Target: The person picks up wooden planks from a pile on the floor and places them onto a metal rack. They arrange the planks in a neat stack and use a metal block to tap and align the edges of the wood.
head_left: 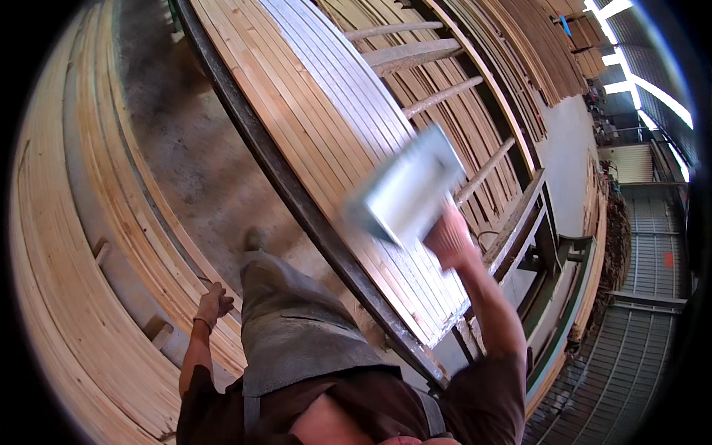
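Note:
My right hand (452, 236) grips a pale blue-grey, box-shaped trough (408, 189) at its near right end. The trough is smeared by motion and tilted, so its contents and exact kind cannot be made out. It is over a bench of wooden strips (297, 96) laid tightly side by side. A shiny whitish wet-looking layer (334, 63) covers the strips' right-hand side; the left-hand ones show bare wood. My left hand (213, 305) hangs at my left side with loosely bent fingers and nothing visible in it, near the edge of stacked long boards (141, 215).
A dark metal rail (274, 159) edges the bench on my side. Beyond it, rough crossbars (415, 53) span a frame above more planks. Further boards (55, 245) lie far left on supports. A green metal frame (575, 297) and a wire-mesh fence (638, 282) stand at right.

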